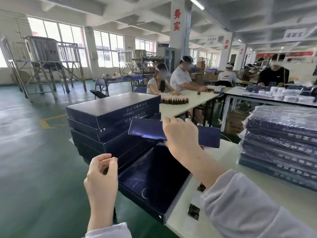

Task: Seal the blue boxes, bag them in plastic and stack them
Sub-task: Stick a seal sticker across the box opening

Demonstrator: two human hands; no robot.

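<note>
While the blue box (151, 177) lies open at the near edge of the counter (223, 162), dark inside facing up, my right hand (181, 134) grips the lid flap (145, 131). Its fingers curl over the flap's top edge, and the flap is raised and tilted. My left hand (101, 170) sits at the box's left wall, fingers curled, thumb against forefinger; I cannot tell whether it pinches anything.

Step in hand, as I judge it: closing the lid. To do it well, I bring the flap down square to the walls, steady the left wall so the box doesn't slide off the edge, and tuck without creasing.

Just behind: stack of unbagged boxes (111, 117). To the right, well apart: bagged stack (283, 134). Small dark packets (193, 212) lie on the counter beside the box.
</note>
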